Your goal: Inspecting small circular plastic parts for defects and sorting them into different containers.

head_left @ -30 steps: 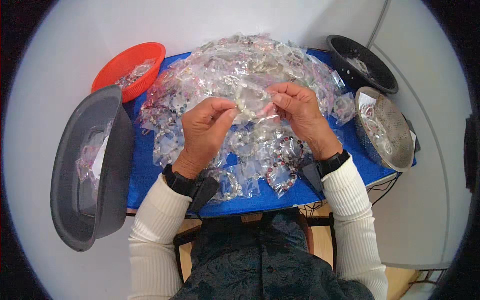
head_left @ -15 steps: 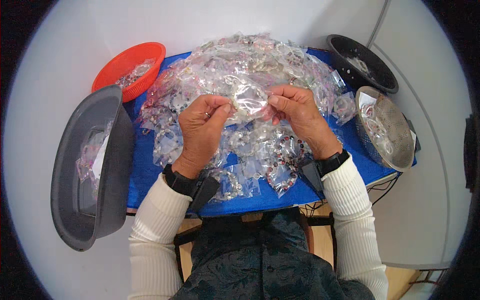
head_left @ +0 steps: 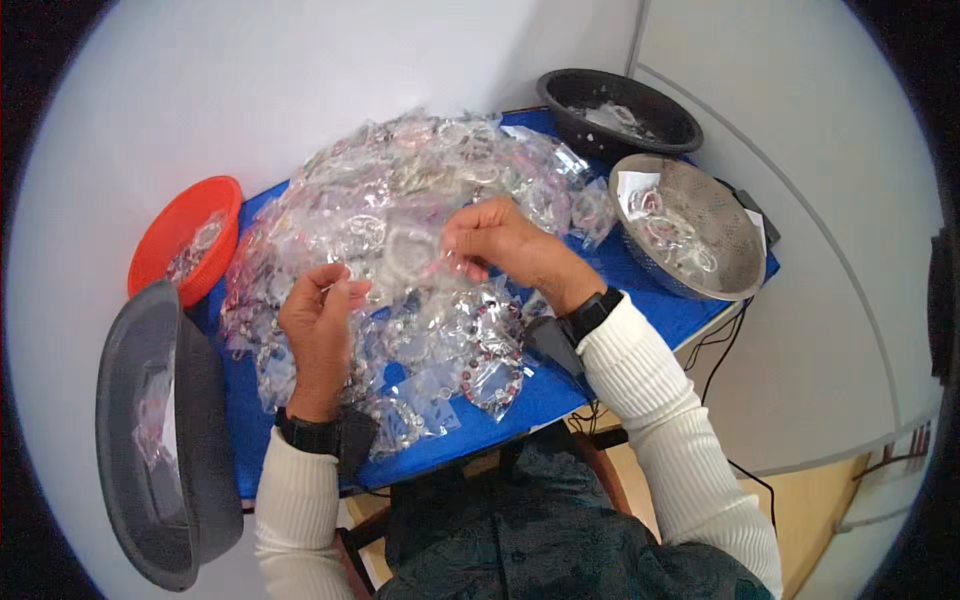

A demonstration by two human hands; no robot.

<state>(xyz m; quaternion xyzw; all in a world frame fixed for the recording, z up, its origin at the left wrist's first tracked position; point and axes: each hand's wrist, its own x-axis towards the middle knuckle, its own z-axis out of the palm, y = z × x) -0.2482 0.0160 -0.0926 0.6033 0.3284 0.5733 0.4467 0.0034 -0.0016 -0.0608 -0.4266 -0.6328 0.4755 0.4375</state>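
A blue tabletop [head_left: 640,300] against a white wall carries one heap of clear packets [head_left: 400,230], too many to count. The left hand [head_left: 318,320] and right hand [head_left: 500,245] pinch one clear bracelet packet [head_left: 410,258] between them above the heap. Four containers ring it: orange basket [head_left: 180,235], grey bin [head_left: 150,440], black colander [head_left: 620,110], metal colander [head_left: 685,235].

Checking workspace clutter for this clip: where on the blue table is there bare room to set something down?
Bare blue table shows between the right hand and the metal colander, and along the near edge below the pile of clear bags. The middle and back are crowded with bags; the left hand rests on them.
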